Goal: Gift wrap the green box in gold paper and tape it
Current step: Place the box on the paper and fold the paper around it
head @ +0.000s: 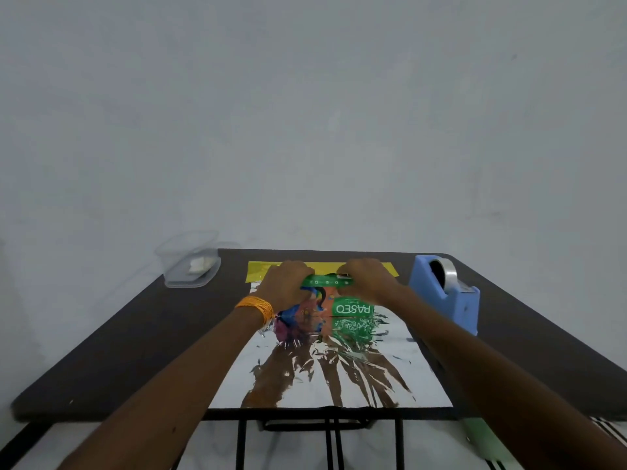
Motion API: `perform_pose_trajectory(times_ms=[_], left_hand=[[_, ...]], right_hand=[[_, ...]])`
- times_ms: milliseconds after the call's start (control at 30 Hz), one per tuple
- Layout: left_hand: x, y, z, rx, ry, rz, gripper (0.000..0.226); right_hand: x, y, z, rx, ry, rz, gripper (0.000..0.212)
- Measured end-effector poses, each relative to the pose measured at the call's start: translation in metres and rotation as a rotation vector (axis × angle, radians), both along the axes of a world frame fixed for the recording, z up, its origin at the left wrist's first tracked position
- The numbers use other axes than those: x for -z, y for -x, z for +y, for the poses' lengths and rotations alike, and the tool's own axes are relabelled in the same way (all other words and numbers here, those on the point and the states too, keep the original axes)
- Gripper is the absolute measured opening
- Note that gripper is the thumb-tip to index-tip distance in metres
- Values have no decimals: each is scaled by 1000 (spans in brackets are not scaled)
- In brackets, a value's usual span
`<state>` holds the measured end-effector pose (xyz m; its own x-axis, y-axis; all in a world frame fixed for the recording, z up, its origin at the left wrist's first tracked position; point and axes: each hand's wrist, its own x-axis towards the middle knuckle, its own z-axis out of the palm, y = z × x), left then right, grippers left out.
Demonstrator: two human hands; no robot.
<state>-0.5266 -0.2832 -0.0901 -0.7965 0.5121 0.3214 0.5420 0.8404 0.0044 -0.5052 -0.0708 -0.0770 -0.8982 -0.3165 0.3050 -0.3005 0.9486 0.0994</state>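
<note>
Green box (339, 308) stands on the far part of the paper (322, 378), which lies flat on the dark tabletop (135, 334) shiny side up, with a gold strip (258, 271) showing at its far edge. Left hand (285, 283) and right hand (368, 279) each grip the box's top edge, fingers curled over it. Orange bracelet (256, 308) on left wrist. Blue tape dispenser (448, 290) just right of the paper. Clear plastic container (190, 262) at far left corner.

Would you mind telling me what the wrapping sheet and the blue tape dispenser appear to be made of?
Wrapping sheet: likely metallic foil paper, mirror-shiny and creased; it reflects the green box. Tape dispenser: probably moulded plastic, matte blue, with uniform colour and rounded edges.
</note>
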Motion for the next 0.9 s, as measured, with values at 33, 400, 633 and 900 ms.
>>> perform_pose_trajectory(times_ms=[33, 400, 633, 900], left_hand=[[0, -2, -1, -5, -9, 20, 46], [-7, -31, -8, -20, -90, 52, 55], [0, -27, -6, 19, -33, 60, 51], [4, -13, -1, -24, -68, 86, 43]], right_hand=[[1, -1, 0, -2, -5, 33, 32], [4, -31, -5, -41, 77, 140, 26], [9, -32, -7, -21, 140, 105, 26], [10, -21, -5, -2, 124, 122, 26]])
